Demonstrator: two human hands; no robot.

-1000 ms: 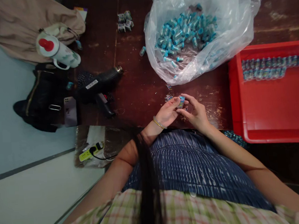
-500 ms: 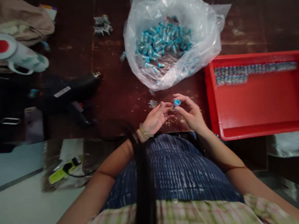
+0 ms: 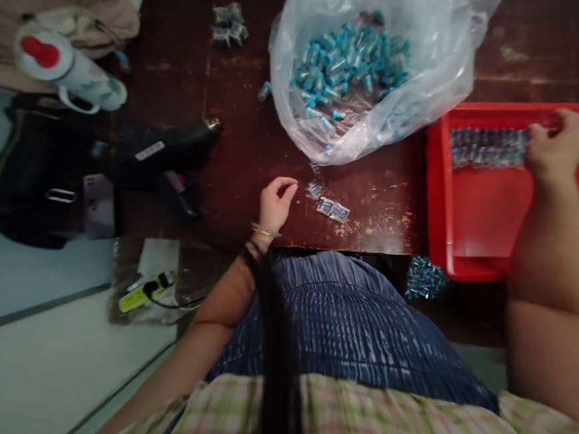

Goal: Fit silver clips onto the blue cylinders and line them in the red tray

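Over the wooden table, my left hand (image 3: 274,206) is closed with thumb and index fingertips together; anything between them is too small to make out. Just to its right lie small printed labels (image 3: 333,209) and a crumpled little stack of labels (image 3: 313,190). My right hand (image 3: 557,146) reaches into the red tray (image 3: 444,231), fingers bent down at the rows of small clear vials (image 3: 487,146) along its far wall. What those fingers grip is hidden and blurred.
An open plastic bag (image 3: 364,147) holds many blue-capped vials (image 3: 337,63); one loose vial (image 3: 264,90) lies beside it. A clump of small packets (image 3: 229,24), a black heat gun (image 3: 163,143), a phone (image 3: 99,205), a white mug (image 3: 88,79) and a black bag (image 3: 30,177) occupy the left.
My right hand has moved from the table's front, where it held a blue-capped vial, into the red tray. My left hand has drawn leftward and closed. The view has shifted.
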